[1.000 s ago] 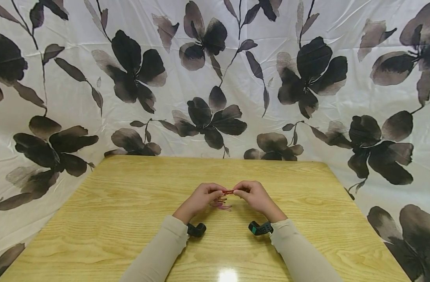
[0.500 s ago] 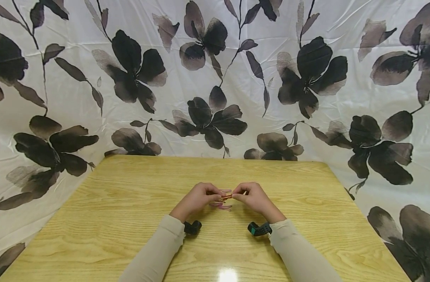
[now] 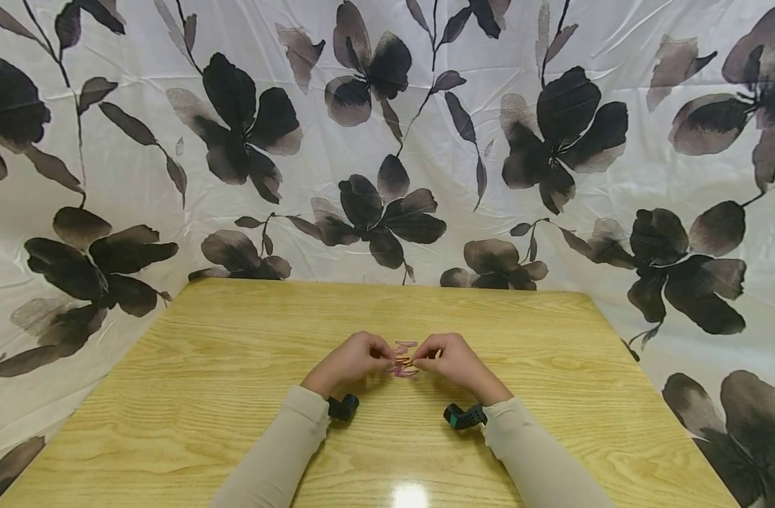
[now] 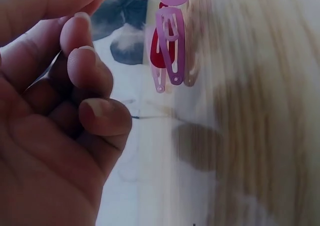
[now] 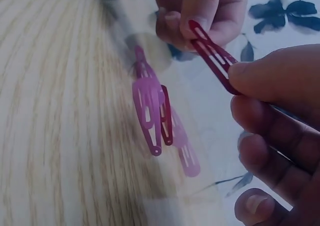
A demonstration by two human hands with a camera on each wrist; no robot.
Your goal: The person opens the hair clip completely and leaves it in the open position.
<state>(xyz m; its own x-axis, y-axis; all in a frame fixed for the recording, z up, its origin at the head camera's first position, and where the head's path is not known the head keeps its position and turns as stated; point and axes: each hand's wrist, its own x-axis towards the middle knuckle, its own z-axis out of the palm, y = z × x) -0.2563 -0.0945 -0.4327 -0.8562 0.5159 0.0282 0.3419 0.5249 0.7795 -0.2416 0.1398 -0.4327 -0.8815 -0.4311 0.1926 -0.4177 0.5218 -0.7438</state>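
A dark red snap hair clip (image 5: 215, 60) is held in the air between the two hands. My right hand (image 3: 449, 361) pinches one end between thumb and forefinger, its other fingers loosely bent. At the opposite end, the left hand (image 3: 356, 361) has its thumb and finger on the narrow tip. In the left wrist view the left hand (image 4: 60, 100) shows curled fingers, its pinch out of frame. Below them, a purple-pink clip (image 5: 149, 110), another red clip (image 5: 167, 117) and a paler pink clip (image 5: 189, 158) lie close together, partly overlapping.
The clips lie on a light wood-grain table (image 3: 235, 423). A white cloth with dark flowers (image 3: 464, 141) hangs behind it and along both sides. Each wrist wears a black band device, one on the left wrist (image 3: 344, 408) and one on the right wrist (image 3: 464, 416).
Both hands have come slightly nearer the person and lower, with the red clip between them. Pale pink clips behind the hands, hidden at first, now show.
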